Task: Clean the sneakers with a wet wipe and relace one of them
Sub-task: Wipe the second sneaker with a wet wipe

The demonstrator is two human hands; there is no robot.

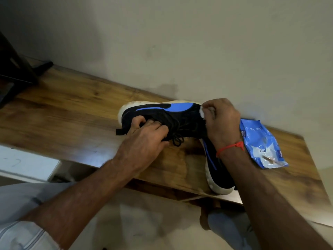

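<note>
A black and blue sneaker (pixel 162 114) is held on its side on the wooden table (pixel 63 112), white sole turned toward the wall (pixel 180 42) at 12 o'clock. The left hand (pixel 144 136) is clamped on it from 7 o'clock, fingers curled into the opening by the laces (pixel 177 139), thumb underneath. At 3 o'clock of the sneaker, the right hand (pixel 222 118) is closed around a white wipe (pixel 202 111), which is pressed against the shoe's end where black upper meets sole. A red thread (pixel 229 147) is seen tied at the right wrist.

A second sneaker (pixel 219 170) is lying on the table at 5 o'clock of the first, partly hidden beneath the right forearm; its white sole is pointed toward the table's near edge, and its end is just past that edge. Whether the two shoes touch cannot be told. A blue and white wipe pack (pixel 261 145) is lying flat on the table just beside the right wrist, at 3 o'clock. A dark object (pixel 16 69) is seen at the table's far left, too dim to be made out. Pale trousers (pixel 21 213) are visible at 7 o'clock of the picture, below the table edge.
</note>
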